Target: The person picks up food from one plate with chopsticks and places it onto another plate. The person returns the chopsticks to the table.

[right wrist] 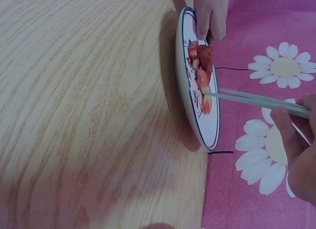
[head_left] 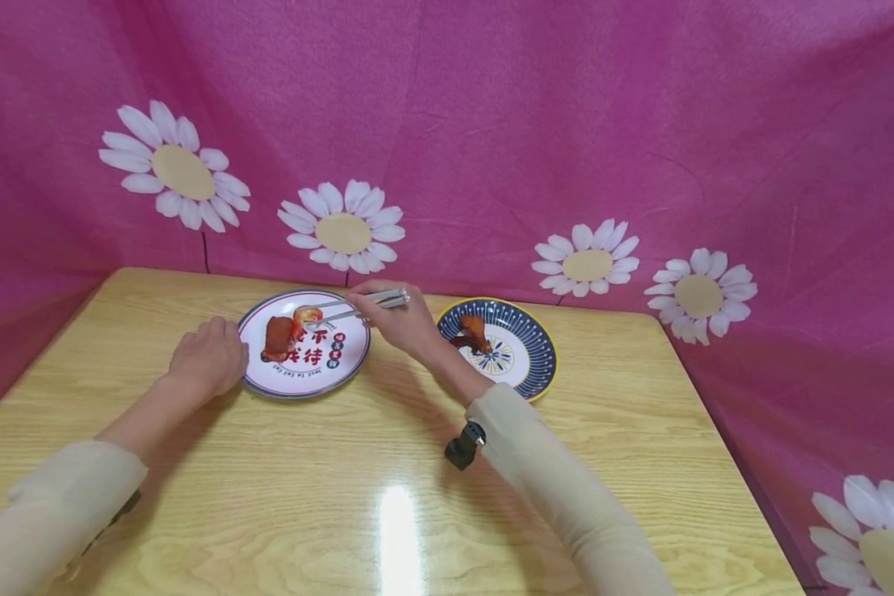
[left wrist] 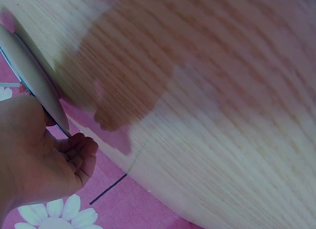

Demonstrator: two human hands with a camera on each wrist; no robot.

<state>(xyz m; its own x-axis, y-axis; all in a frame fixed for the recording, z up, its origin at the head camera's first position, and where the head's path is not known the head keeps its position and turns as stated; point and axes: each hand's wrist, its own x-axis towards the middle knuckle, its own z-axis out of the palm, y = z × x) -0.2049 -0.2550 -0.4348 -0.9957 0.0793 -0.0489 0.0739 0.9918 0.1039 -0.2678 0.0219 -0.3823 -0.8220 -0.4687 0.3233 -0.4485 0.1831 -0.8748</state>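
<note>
Head view: mid-job, I reckon
Right hand grips chopsticks at the shrimp, left hand pinches plate; shrimp's not off yet.

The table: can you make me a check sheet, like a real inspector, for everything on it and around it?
Surface: wooden table, with a bright reflection near the front.
Job's things: white plate holding a brown food piece and orange-and-white food; chopsticks, tips at the orange-and-white food; blue-patterned plate with brown food.
Clutter: nothing seen.
Grippers: left hand grips the white plate's rim; right hand holds the chopsticks.
Cables: nothing seen.
Surroundings: pink cloth with white flowers behind the table.
</note>
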